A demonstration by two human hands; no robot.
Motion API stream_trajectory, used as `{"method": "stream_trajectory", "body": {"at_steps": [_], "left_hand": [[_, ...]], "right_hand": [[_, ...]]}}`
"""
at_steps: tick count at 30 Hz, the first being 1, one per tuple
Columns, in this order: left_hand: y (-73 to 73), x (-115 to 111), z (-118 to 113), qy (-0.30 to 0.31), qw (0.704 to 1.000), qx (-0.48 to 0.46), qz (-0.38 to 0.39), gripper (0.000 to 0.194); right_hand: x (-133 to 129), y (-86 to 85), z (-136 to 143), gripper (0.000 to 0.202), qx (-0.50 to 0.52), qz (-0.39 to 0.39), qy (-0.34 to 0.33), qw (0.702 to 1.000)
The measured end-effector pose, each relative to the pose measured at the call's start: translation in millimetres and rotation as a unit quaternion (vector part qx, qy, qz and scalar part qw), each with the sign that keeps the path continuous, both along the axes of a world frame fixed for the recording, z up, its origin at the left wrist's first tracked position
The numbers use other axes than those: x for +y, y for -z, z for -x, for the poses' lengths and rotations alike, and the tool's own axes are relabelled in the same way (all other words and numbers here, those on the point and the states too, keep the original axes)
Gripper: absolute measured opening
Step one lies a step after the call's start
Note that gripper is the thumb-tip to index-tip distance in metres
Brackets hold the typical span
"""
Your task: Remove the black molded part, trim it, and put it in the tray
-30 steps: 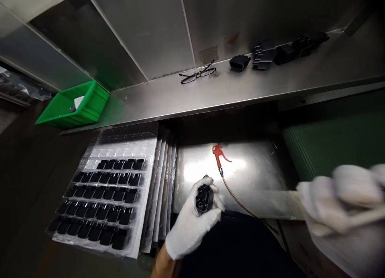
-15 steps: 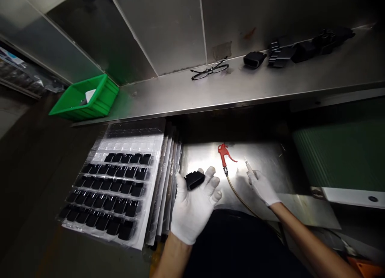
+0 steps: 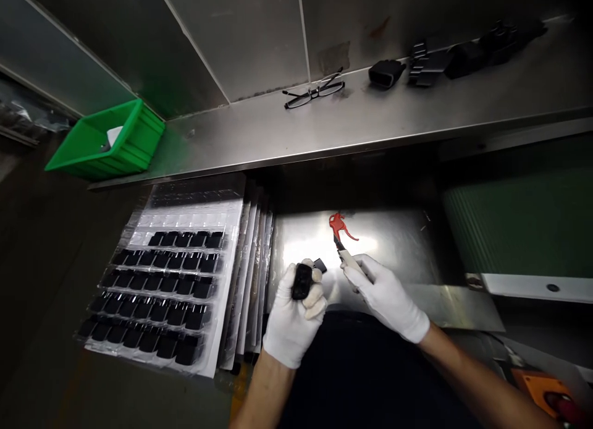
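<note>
At the far left, a green plastic bin [image 3: 104,141] sits on the end of a long stainless steel shelf [image 3: 370,123]. Below it, a clear plastic blister tray [image 3: 171,280] lies flat with rows of small black plastic parts [image 3: 157,293] in its pockets, on top of a stack of similar trays whose edges fan out to its right. Just right of the stack, the left hand [image 3: 296,314], in a white cloth glove, is clenched around a small black plastic connector housing [image 3: 303,279], held above the near edge of a brightly lit steel work plate [image 3: 393,243]. Close beside it, the white-gloved right hand [image 3: 384,293] grips a thin pale tool [image 3: 348,259] between its fingers, the tip pointing toward the housing. A red air blow gun [image 3: 340,227] lies on the plate just behind the tool. Up on the shelf rest black-framed spectacles [image 3: 315,92] and, farther right, several black plastic housings [image 3: 445,58].
</note>
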State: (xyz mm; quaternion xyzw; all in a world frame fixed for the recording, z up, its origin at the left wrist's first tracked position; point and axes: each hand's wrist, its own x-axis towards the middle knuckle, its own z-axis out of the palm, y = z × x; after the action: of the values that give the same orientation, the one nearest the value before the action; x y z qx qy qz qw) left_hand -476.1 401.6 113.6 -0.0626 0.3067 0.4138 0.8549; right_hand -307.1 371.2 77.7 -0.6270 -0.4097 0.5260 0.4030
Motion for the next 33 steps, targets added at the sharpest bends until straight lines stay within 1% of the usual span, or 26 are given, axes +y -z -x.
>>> {"method": "stream_trajectory", "body": {"at_steps": [3, 7, 10, 12, 15, 18, 23, 25, 29, 33], "left_hand": [[-4.8, 1.4, 0.0, -0.002, 1.0, -0.002, 0.019, 0.031], [-10.7, -0.1, 1.5, 0.009, 1.0, 0.009, 0.025, 0.038], [-9.7, -2.5, 3.7, 0.033, 0.999, 0.02, 0.008, 0.044], [-7.3, -4.5, 4.4, 0.051, 0.998, 0.031, -0.017, 0.042], [-3.8, -8.1, 3.9, 0.059, 0.995, 0.056, -0.059, 0.038], [-1.7, -11.8, 3.4, 0.064, 0.99, 0.086, -0.087, 0.041], [-1.6, -15.8, 4.1, 0.063, 0.972, 0.19, -0.12, 0.051], [-1.3, -15.8, 5.0, 0.061, 0.966, 0.214, -0.131, 0.05], [0.3, -12.5, 8.7, 0.066, 0.962, 0.221, -0.144, 0.039], [-1.2, -7.7, 11.8, 0.071, 0.971, 0.19, -0.126, 0.038]], "right_hand": [[-5.1, -10.8, -4.3, 0.036, 0.04, 0.047, -0.011, 0.998], [-16.8, -28.5, -11.5, 0.034, 0.077, 0.114, -0.077, 0.988], [-24.1, -38.0, -13.6, 0.033, 0.097, 0.135, -0.113, 0.98], [-27.1, -40.9, -13.1, 0.034, 0.103, 0.139, -0.124, 0.977], [-28.8, -42.3, -10.8, 0.034, 0.108, 0.138, -0.125, 0.977], [-28.7, -43.9, -8.1, 0.033, 0.113, 0.141, -0.124, 0.976], [-28.3, -43.2, -4.1, 0.032, 0.101, 0.135, -0.138, 0.976], [-28.2, -40.0, -2.4, 0.031, 0.087, 0.127, -0.143, 0.978], [-27.8, -32.6, 0.4, 0.03, 0.071, 0.111, -0.143, 0.981], [-27.1, -29.1, 0.3, 0.032, 0.049, 0.1, -0.142, 0.984]]}}
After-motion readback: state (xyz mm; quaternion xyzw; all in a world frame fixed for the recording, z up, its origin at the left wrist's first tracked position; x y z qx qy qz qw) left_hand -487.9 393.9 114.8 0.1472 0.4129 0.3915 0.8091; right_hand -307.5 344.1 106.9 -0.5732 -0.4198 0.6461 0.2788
